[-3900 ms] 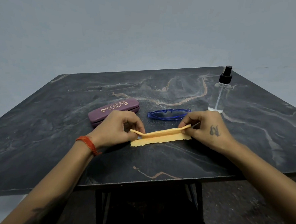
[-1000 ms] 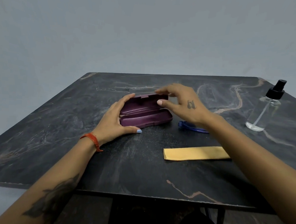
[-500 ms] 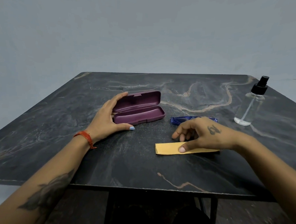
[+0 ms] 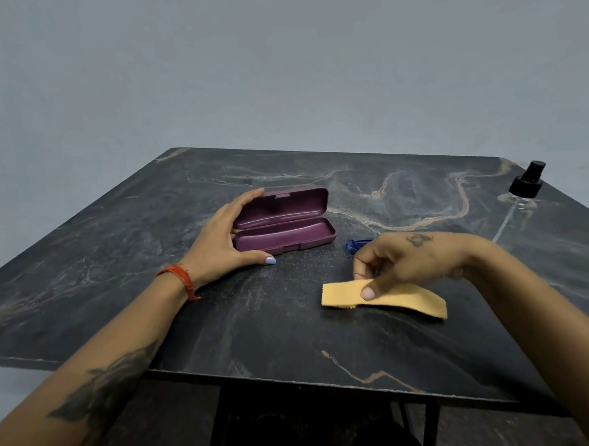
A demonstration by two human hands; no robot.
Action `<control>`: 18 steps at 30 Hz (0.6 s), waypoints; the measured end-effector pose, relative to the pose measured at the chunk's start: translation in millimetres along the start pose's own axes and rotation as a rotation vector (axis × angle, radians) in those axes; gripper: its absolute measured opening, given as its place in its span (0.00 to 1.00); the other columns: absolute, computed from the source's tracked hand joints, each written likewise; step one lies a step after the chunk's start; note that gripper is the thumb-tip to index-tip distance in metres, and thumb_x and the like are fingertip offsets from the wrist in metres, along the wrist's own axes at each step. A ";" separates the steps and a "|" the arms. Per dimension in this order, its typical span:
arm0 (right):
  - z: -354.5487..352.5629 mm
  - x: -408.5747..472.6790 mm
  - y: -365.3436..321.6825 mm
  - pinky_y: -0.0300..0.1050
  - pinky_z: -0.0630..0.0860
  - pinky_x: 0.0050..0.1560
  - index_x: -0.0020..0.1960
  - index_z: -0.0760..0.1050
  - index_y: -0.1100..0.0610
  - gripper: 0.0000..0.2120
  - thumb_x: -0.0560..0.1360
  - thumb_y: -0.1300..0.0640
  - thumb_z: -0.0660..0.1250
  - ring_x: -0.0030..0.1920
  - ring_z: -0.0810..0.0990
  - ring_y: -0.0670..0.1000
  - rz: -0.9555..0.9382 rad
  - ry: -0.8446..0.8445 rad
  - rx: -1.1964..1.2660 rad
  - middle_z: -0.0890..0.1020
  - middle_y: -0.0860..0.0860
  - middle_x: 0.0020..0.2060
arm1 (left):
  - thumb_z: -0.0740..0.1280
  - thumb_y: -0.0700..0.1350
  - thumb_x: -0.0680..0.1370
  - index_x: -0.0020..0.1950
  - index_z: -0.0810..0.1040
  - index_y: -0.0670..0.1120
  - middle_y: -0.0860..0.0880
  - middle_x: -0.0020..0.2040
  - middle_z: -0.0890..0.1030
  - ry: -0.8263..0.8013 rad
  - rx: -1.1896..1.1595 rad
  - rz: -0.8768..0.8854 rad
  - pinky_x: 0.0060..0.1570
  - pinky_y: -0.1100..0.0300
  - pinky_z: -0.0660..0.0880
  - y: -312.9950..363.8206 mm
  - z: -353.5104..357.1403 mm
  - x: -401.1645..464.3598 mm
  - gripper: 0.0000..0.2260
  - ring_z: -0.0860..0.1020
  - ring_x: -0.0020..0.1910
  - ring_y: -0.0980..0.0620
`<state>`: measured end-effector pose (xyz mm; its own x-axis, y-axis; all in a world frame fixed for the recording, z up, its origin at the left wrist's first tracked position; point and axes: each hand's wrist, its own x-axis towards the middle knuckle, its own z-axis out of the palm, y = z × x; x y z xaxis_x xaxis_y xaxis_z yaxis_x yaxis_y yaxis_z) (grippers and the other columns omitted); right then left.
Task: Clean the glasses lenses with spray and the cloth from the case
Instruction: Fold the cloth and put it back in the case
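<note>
A purple hard case (image 4: 284,222) is lying open on the dark marbled surface (image 4: 280,341), its lid standing tilted back and both halves showing bare. To the right of the case, a folded yellow cloth (image 4: 398,300) is arching up off the surface in a long strip. Just right of the case, the blue glasses (image 4: 357,244) are peeking out, mostly hidden. Far right of the case, a clear spray bottle (image 4: 517,207) with a black nozzle is standing upright.

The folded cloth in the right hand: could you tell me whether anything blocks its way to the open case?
Nothing visible does. The bare table lies between the cloth and the case; the glasses sit off to the side.
</note>
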<state>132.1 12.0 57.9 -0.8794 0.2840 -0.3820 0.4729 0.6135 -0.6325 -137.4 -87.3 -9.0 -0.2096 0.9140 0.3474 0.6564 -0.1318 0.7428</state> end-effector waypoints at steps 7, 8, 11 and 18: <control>-30.2 38.4 -30.8 0.35 0.74 0.45 0.46 0.77 0.55 0.05 0.75 0.64 0.66 0.40 0.79 0.41 -0.136 0.026 0.080 0.82 0.42 0.35 | 0.77 0.60 0.55 0.68 0.61 0.67 0.51 0.69 0.67 -0.020 -0.074 0.015 0.61 0.48 0.74 -0.7 -0.5 0.7 0.44 0.71 0.65 0.51; -32.7 46.2 -36.6 0.35 0.73 0.45 0.45 0.77 0.55 0.05 0.75 0.64 0.67 0.40 0.79 0.41 -0.155 0.059 0.075 0.82 0.41 0.35 | 0.78 0.59 0.55 0.67 0.62 0.67 0.51 0.68 0.68 -0.022 -0.092 0.021 0.61 0.49 0.74 -0.7 -0.8 0.8 0.44 0.72 0.64 0.52; -34.6 72.1 -50.4 0.32 0.71 0.40 0.45 0.77 0.54 0.02 0.75 0.60 0.68 0.37 0.77 0.39 -0.206 0.196 -0.008 0.81 0.43 0.36 | 0.78 0.57 0.55 0.67 0.62 0.66 0.52 0.68 0.69 -0.015 -0.102 0.042 0.61 0.50 0.74 -1.4 -1.2 0.9 0.44 0.71 0.64 0.53; -23.4 117.4 -55.3 0.41 0.71 0.46 0.49 0.79 0.56 0.06 0.73 0.57 0.70 0.46 0.75 0.46 -0.211 0.331 -0.397 0.80 0.48 0.44 | 0.77 0.58 0.56 0.65 0.62 0.68 0.63 0.65 0.68 -0.005 -0.049 0.079 0.63 0.56 0.71 1.7 -2.0 1.3 0.42 0.69 0.65 0.58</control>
<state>1.4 28.6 63.8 -0.9533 0.3022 -0.0026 0.2844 0.8942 -0.3457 -138.0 -87.1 -6.1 -0.1547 0.9017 0.4037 0.6348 -0.2224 0.7399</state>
